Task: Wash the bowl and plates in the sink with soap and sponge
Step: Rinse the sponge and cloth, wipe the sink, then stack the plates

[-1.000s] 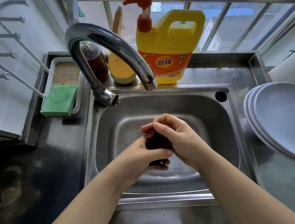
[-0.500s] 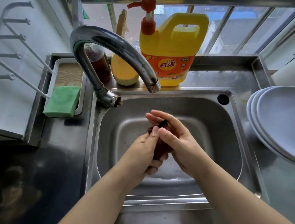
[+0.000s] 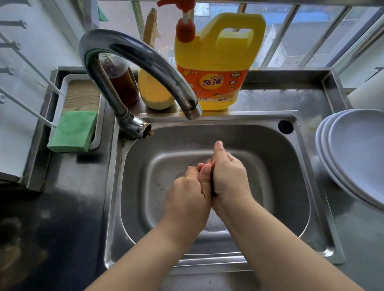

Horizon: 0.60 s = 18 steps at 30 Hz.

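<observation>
Two hands meet over the steel sink (image 3: pixel 283 182), palm against palm. The left hand (image 3: pixel 187 198) has its fingers loosely bent against the right hand (image 3: pixel 229 177), whose fingers point up toward the tap. A thin dark sliver shows between the palms; whether either hand holds something cannot be told. One curved faucet (image 3: pixel 133 63) arches above the basin. Behind it stand one yellow soap jug (image 3: pixel 219 56) with a red pump, one brown bottle (image 3: pixel 122 81) and one yellow gourd-shaped thing (image 3: pixel 153 90). One green sponge (image 3: pixel 73 131) lies on a tray (image 3: pixel 68 80) at the left. Three white plates (image 3: pixel 369 158) are stacked right of the sink.
</observation>
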Available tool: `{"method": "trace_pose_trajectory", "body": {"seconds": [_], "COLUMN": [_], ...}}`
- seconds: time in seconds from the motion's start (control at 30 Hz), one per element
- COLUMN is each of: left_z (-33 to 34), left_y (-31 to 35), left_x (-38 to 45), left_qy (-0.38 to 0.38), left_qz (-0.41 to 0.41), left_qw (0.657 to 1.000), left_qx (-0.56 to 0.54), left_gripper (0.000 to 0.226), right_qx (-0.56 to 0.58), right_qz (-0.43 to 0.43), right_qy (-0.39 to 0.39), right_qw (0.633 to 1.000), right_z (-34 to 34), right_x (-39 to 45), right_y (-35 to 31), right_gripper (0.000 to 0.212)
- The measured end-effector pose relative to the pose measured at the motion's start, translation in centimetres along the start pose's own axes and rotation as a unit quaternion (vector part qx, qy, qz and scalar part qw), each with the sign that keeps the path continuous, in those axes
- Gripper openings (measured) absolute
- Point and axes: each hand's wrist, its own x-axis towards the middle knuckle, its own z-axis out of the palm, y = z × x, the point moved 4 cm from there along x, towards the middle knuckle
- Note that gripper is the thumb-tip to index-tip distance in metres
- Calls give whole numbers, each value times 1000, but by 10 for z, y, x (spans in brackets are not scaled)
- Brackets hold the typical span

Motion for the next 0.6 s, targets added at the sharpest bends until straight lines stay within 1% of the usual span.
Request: {"method": "trace_pose_trajectory", "body": {"seconds": [0.07,0.1,0.17,0.2,0.27,0.33,0.4,0.47,0.5,0.53,0.57,0.6], "left_z": [-2,-2,0,0,0,0,0,-6,-7,-7,-7,-8], "left_y": [0,-1,-5,-10,-20,-23,-22,-16,-16,-15,-9,-3], "left_x": [2,4,4,4,4,6,5,8,9,8,7,6], "left_qy": [4,4,-46,-41,-7,-5,-17,-36,-73,-115,-148,-173], "left_qz": [32,47,70,84,129,162,165,97,42,-6,-52,-97], "left_qw": [995,990,981,976,964,952,953,981,991,992,988,978], "left_qx": [99,132,175,198,233,258,252,163,105,53,1,-62], "left_gripper": [86,86,82,78,72,72,73,80,85,89,87,79], "right_qx": [9,14,24,32,51,73,54,23,5,-13,-32,-47], "right_qz": [39,65,120,143,182,209,204,170,150,129,112,96], "right_qy": [42,60,92,103,109,107,92,58,36,9,-25,-69], "right_qw": [998,996,988,984,976,969,973,983,988,991,993,992], "right_z": [-3,-4,-4,-4,-4,-6,-6,-7,-8,-9,-9,-8], "right_x": [5,7,10,11,13,17,19,25,26,26,25,22], "right_y": [6,8,13,15,22,28,27,22,17,11,5,-1], "right_gripper": [46,45,43,43,41,40,41,43,46,49,53,55]}}
